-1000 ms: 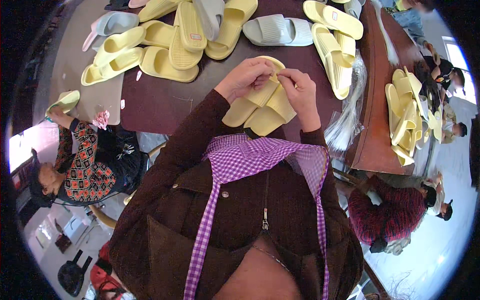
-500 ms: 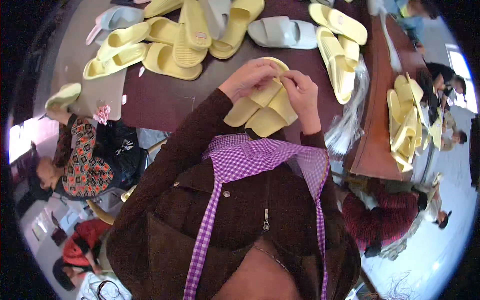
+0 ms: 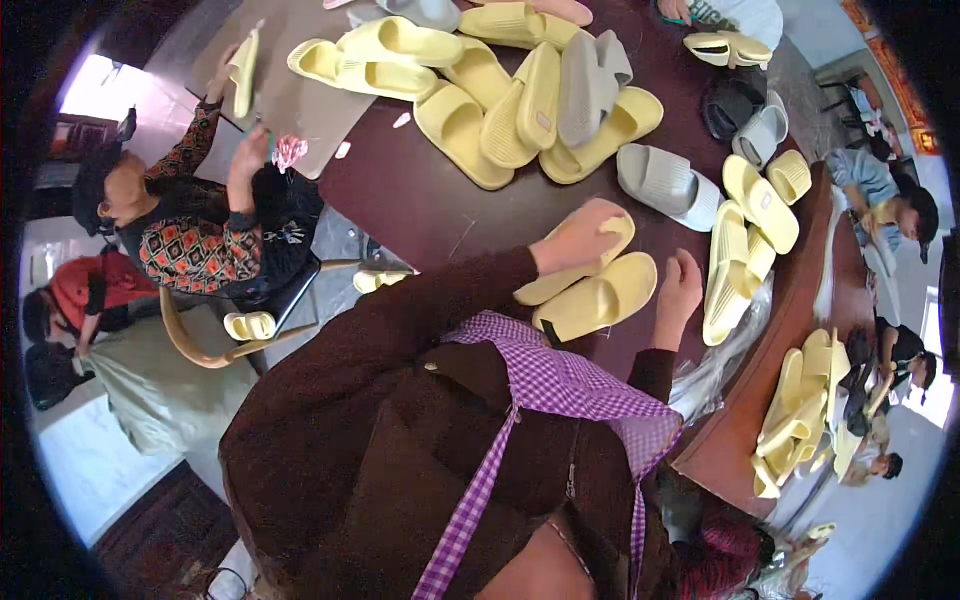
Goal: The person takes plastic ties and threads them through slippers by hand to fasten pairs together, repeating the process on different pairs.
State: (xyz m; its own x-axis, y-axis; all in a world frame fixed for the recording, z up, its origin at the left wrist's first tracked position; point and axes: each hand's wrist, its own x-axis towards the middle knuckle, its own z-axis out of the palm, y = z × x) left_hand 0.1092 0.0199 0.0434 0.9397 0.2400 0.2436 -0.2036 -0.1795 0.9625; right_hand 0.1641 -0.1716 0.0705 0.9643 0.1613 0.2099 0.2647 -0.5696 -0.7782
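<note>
In front of me a pair of yellow slippers lies side by side on the dark red table. My left hand grips the strap area of the farther yellow slipper, covering part of it. The nearer yellow slipper lies against it, with a small black tab at its end by my apron. Just right of the pair, my right hand is raised with its fingers apart, slightly curled and holding nothing.
Beyond the pair are heaped yellow slippers and grey slippers. More yellow slippers lie to the right beside clear plastic bags. A co-worker at the left holds a yellow slipper. Other people sit at the far right.
My hands, together over the slippers before, have come apart. The left has moved onto the farther slipper, and the right has drawn away to the right. The whole view has shifted.
</note>
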